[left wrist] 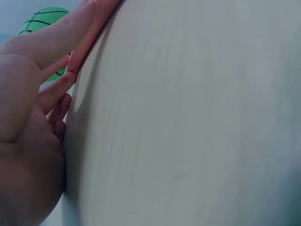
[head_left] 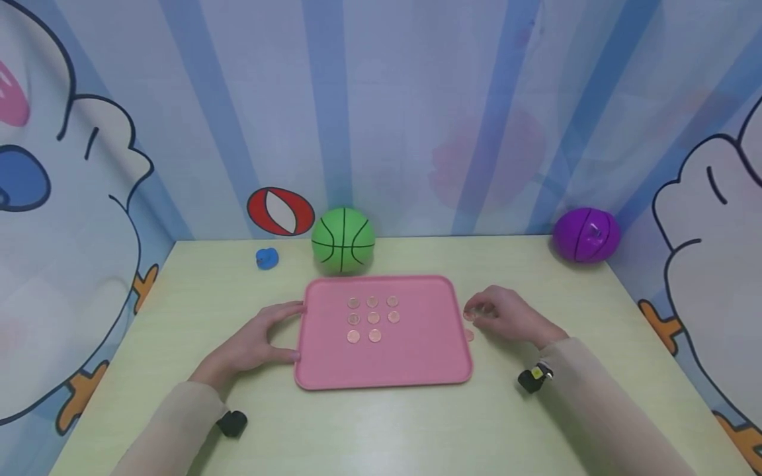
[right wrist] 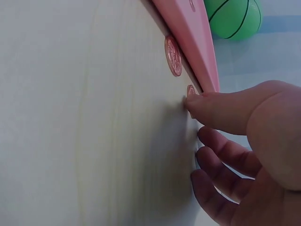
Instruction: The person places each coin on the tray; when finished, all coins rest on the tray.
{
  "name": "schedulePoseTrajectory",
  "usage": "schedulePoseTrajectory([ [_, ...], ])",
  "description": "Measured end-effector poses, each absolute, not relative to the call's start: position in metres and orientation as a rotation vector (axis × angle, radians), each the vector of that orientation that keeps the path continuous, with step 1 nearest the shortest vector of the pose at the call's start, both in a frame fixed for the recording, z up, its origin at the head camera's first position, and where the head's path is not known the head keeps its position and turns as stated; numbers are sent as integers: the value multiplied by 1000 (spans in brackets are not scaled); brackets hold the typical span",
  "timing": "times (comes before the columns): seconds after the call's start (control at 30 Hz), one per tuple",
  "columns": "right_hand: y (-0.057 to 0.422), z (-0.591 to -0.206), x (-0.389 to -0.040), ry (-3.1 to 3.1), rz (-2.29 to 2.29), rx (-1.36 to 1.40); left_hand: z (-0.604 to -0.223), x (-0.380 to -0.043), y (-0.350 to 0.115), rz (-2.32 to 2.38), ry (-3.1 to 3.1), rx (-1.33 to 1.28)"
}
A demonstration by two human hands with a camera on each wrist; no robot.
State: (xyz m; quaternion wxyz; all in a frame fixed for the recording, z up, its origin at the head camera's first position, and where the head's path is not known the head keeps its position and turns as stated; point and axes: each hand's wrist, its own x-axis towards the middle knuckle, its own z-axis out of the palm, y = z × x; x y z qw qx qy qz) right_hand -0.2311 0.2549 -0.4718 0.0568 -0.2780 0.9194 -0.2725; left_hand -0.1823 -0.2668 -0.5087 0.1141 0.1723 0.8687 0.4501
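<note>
On the pink tray point(head_left: 417, 360) several copper-coloured coins point(head_left: 373, 318) lie in rows, two full rows of three and a shorter front row. My left hand point(head_left: 256, 340) rests against the tray's left edge, thumb and fingers spread and fairly straight. Just off the tray's right edge, my right hand point(head_left: 506, 317) pinches a coin point(right wrist: 190, 90) between thumb and fingertips, close over the table. Another coin point(right wrist: 173, 55) lies beside the tray's right side, nearer to me. The thumb partly covers the pinched coin in the right wrist view.
Behind the tray stands a green ball point(head_left: 343, 239) with black lines. A small blue toy point(head_left: 267, 258) sits to its left. The purple ball point(head_left: 586, 235) is at the table's back right corner. A printed curtain point(head_left: 393, 119) borders the table point(head_left: 369, 436) at the back and sides.
</note>
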Motion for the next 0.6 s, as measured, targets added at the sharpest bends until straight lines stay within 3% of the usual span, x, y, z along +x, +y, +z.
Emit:
schedulePoseTrajectory([
  [0.6,249,-471,-239,2799,-729,-888,-506,-181,-266,1310,2550,494],
])
